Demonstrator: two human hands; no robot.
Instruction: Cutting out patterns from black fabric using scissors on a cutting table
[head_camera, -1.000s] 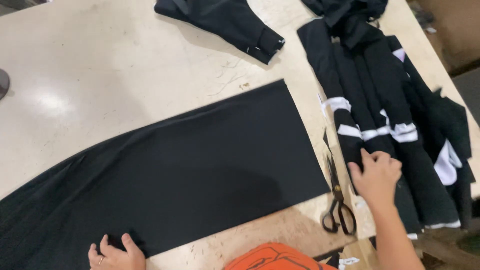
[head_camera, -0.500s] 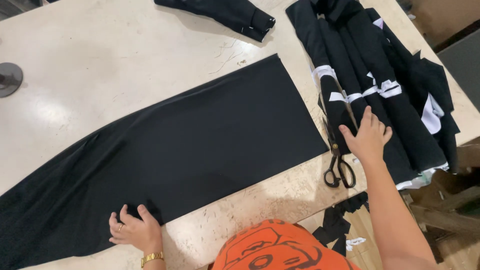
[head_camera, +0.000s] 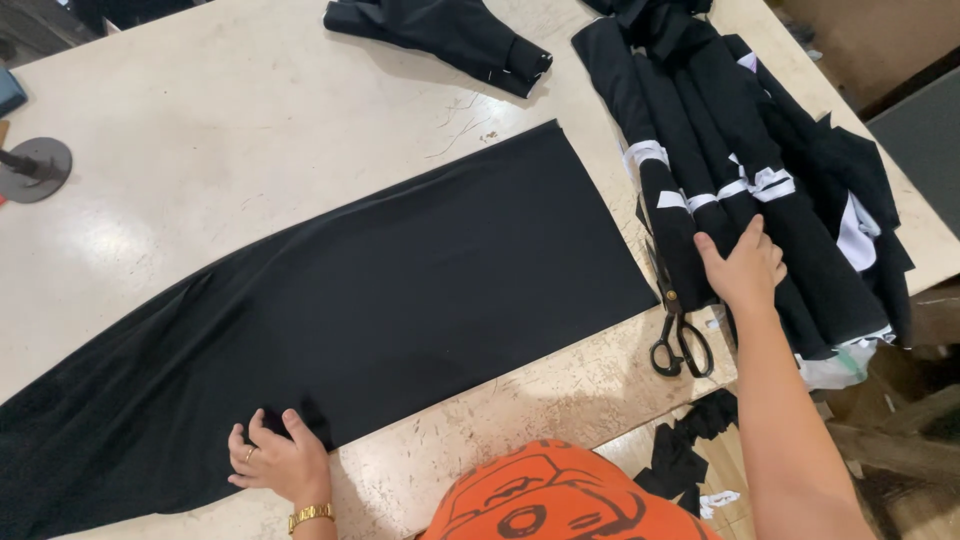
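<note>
A long piece of black fabric (head_camera: 380, 300) lies flat across the pale table (head_camera: 200, 170). My left hand (head_camera: 278, 460), with a gold wristband, presses flat on the fabric's near edge, fingers spread. My right hand (head_camera: 742, 268) rests on a stack of rolled black fabric bundles (head_camera: 730, 170) tied with white strips at the right. Black-handled scissors (head_camera: 676, 318) lie on the table just left of my right hand, between the flat fabric and the bundles.
A folded black garment (head_camera: 440, 35) lies at the table's far side. A round metal base (head_camera: 35, 168) stands at the left edge. Black fabric scraps (head_camera: 690, 450) lie below the table's near edge. The right table edge runs behind the bundles.
My right hand has shifted slightly onto the bundles, away from the scissors. My left hand has slid along the fabric's near edge. The view has moved back a little.
</note>
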